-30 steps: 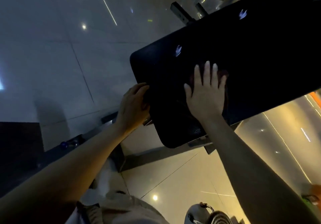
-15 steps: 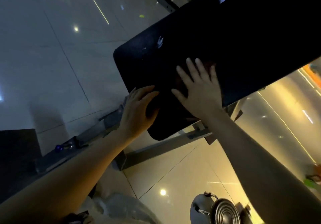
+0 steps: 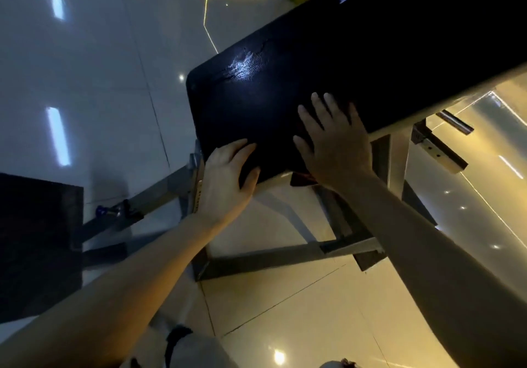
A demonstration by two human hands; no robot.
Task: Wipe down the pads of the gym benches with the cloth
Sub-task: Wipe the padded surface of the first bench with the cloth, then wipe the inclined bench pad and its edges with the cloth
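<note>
My right hand (image 3: pixel 333 148) lies flat, fingers straight and spread, pressing the dark cloth (image 3: pixel 302 180) onto the bench pad (image 3: pixel 356 62); only a corner of the cloth shows, at the wrist's 7 o'clock, over the near edge. My left hand (image 3: pixel 225 176), at 9 o'clock of the right, curls round the pad's corner, likely steadying it. Below: metal frame (image 3: pixel 273 256).

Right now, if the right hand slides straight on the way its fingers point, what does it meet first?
Only more bench pad, it seems. The right hand lies flat on the dark cloth, fingers pointing up the pad's length. Nothing else shows on the pad ahead, though that part is dark.
</note>
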